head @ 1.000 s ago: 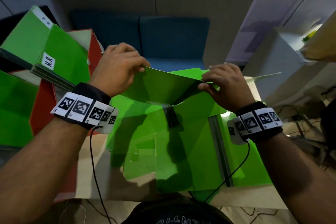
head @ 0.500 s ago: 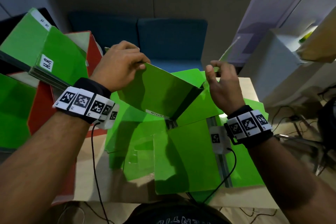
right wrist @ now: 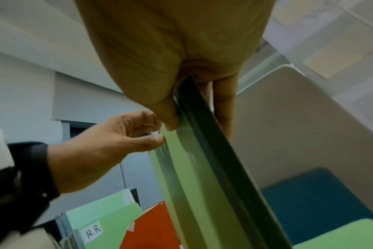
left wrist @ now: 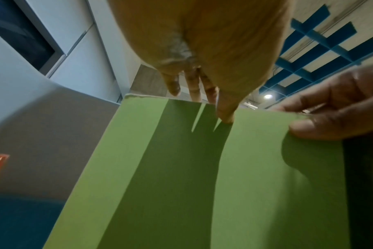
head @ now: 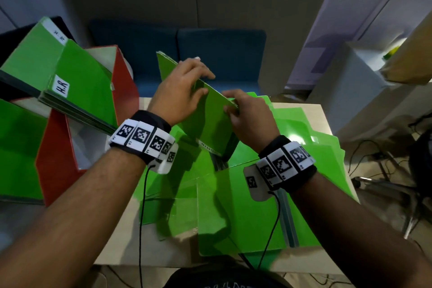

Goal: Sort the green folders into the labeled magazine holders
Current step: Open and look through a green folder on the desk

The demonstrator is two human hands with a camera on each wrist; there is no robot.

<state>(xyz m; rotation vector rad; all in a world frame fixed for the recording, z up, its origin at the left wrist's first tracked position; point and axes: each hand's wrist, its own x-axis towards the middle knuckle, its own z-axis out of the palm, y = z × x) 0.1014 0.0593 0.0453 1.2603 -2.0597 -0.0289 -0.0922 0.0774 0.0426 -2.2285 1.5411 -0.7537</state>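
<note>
I hold one green folder (head: 208,121) nearly upright above the table, with a white label on its lower edge. My left hand (head: 201,82) grips its top edge, fingers over the far side and thumb on the near face. My right hand (head: 230,105) pinches the same edge just to the right. The left wrist view shows the folder face (left wrist: 181,176) with my left hand (left wrist: 224,109) hooked over its top. The right wrist view shows my right hand (right wrist: 177,118) clamping the folder's edge (right wrist: 202,168). A red magazine holder (head: 124,91) at the left holds folders labeled H.R (head: 81,96).
A loose pile of green folders (head: 245,213) covers the small table (head: 320,114) under my hands. More green folders (head: 16,147) stand at the far left. A blue sofa (head: 210,49) sits behind the table, white furniture (head: 350,91) and cables to the right.
My right hand, off the folder half a second ago, now pinches its top edge. The folder has swung from a slant to nearly upright, and my hands have come close together.
</note>
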